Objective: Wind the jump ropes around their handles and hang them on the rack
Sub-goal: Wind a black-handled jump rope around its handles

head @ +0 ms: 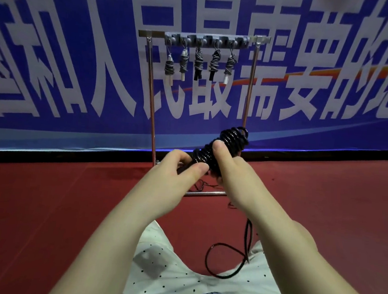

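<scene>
Fingers of my left hand (182,169) and right hand (224,158) curl around the black coiled jump rope bundle (221,146), below the silver metal rack (204,37); behind it, blue banner (308,97) reads "人民最需要的".

A sports hall: red sports flooring (44,204) underfoot, a blue banner (56,54) with large white characters at twelve o'clock, and a metal rack (153,120) of wound jump ropes (198,61).

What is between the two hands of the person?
In the head view, the black jump rope wound around its handles lies between the left hand and right hand; both grip it.
</scene>
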Demonstrator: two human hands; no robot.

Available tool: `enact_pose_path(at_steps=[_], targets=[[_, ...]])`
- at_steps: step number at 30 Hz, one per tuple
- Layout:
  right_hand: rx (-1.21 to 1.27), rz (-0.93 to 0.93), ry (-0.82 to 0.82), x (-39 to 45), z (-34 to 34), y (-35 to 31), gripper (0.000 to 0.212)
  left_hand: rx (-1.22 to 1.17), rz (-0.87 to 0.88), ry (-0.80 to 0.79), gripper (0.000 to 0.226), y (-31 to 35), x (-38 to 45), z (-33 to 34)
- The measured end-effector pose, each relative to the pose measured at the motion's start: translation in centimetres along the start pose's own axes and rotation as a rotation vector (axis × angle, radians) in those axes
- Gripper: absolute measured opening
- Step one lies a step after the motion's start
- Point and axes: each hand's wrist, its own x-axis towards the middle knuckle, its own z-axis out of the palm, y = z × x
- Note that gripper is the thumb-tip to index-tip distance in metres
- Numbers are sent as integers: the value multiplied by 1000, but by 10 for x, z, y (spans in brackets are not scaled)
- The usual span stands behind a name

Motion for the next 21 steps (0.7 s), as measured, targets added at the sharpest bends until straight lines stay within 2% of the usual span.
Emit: enact_pose_path(at_steps=[4, 8, 12, 17, 21], targets=[[172, -17, -11, 1, 1, 4, 48, -79, 34, -101, 39, -3, -1, -1], [467, -26, -150, -3, 3, 11, 33, -306, -32, -262, 61, -3, -5, -1], [579, -118, -229, -2, 4, 16, 40, -495, -110, -398, 48, -4, -11, -4], [496, -78, -196, 1, 3, 13, 38, -432, -101, -333, 30, 0, -11, 3], [303, -32, -206, 3, 0, 15, 45, -207, -48, -141, 31, -10, -5, 12]])
